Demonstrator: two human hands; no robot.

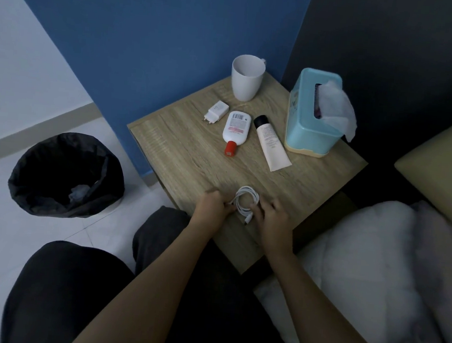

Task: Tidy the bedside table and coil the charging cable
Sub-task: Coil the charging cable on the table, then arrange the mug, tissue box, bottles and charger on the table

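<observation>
A white charging cable (245, 201) lies wound into a small coil near the front of the wooden bedside table (183, 151), one plug end sticking out toward me. My left hand (210, 207) pinches the coil's left side. My right hand (273, 216) holds its right side with the fingers curled around the loops. Farther back on the table lie a white charger plug (216, 111), a white bottle with a red cap (235, 131) and a cream tube with a black cap (269, 142). A white mug (246, 77) stands upright at the back.
A light blue tissue box (310, 115) with a tissue sticking out stands at the table's back right. A black-lined waste bin (66, 175) sits on the floor to the left. A bed with a white pillow (362, 260) is on the right. The blue wall is behind.
</observation>
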